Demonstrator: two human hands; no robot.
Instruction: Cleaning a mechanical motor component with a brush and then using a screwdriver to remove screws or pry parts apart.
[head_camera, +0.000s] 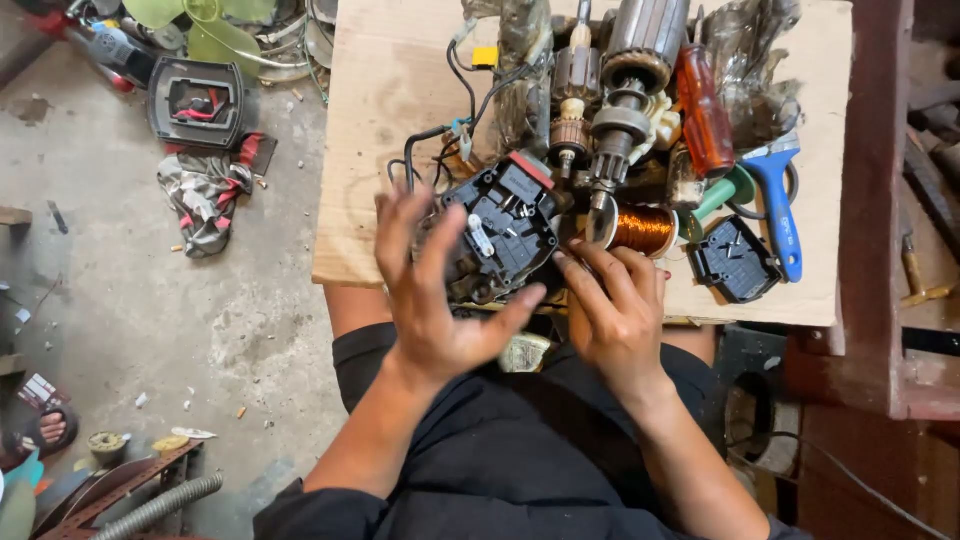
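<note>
My left hand (430, 290) wraps around a black plastic motor housing (505, 225) with a red edge, held at the near edge of a wooden board (375, 130). My right hand (615, 305) grips the same housing from its right side, fingers by a copper wire coil (645, 228). Black wires (440, 140) run from the housing toward the far side of the board.
On the board lie a motor armature (640, 50), a smaller rotor (575, 95), an orange-handled screwdriver (705, 110), blue-handled pliers (780, 205), a black cover (735, 260) and plastic bags. The concrete floor at left holds a black housing part (197, 102), a rag (205, 195) and fan blades.
</note>
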